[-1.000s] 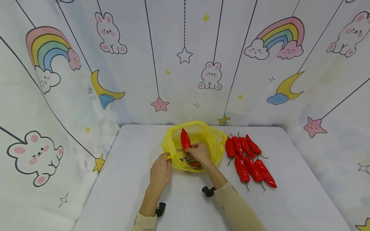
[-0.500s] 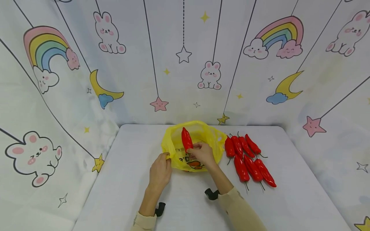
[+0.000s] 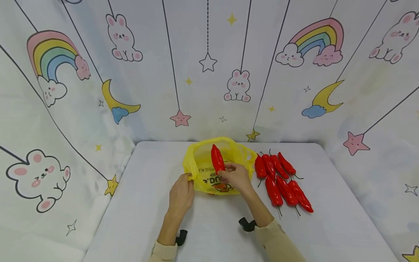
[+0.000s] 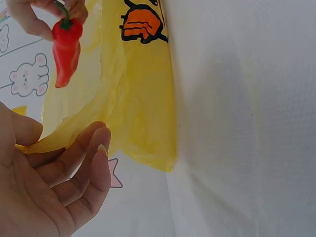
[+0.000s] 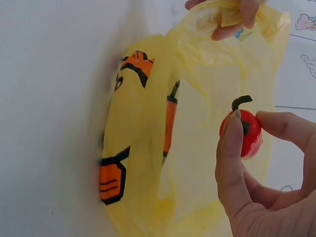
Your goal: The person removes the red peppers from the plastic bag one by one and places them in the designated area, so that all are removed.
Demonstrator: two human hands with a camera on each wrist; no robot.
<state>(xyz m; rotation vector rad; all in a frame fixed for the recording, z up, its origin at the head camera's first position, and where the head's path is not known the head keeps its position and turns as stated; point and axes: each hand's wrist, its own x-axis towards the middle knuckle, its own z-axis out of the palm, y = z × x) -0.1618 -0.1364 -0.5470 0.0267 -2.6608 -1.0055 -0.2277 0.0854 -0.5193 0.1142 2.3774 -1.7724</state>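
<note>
A yellow plastic bag (image 3: 193, 156) with dark print and an orange picture stands at the table's back middle, its mouth spread. My left hand (image 3: 181, 194) pinches the bag's left edge between thumb and fingers, as the left wrist view shows closely. Over the bag's mouth, my right hand (image 3: 237, 177) holds a red chili pepper (image 3: 217, 158) near its stem end, tip pointing up and away in the head view. In the right wrist view the green stem of the pepper (image 5: 252, 133) faces the camera, thumb and fingers on either side.
Several red chili peppers (image 3: 274, 191) lie in two rows on the white table (image 3: 150, 163), right of the bag. A curtain (image 3: 209, 98) printed with rabbits, stars and rainbows surrounds the back and sides. A black wrist mount (image 3: 181, 237) sits on the left wrist.
My right hand has shifted a little to the right, bringing the chili pepper with it and uncovering more of the bag's print. The left hand stays at the bag's edge.
</note>
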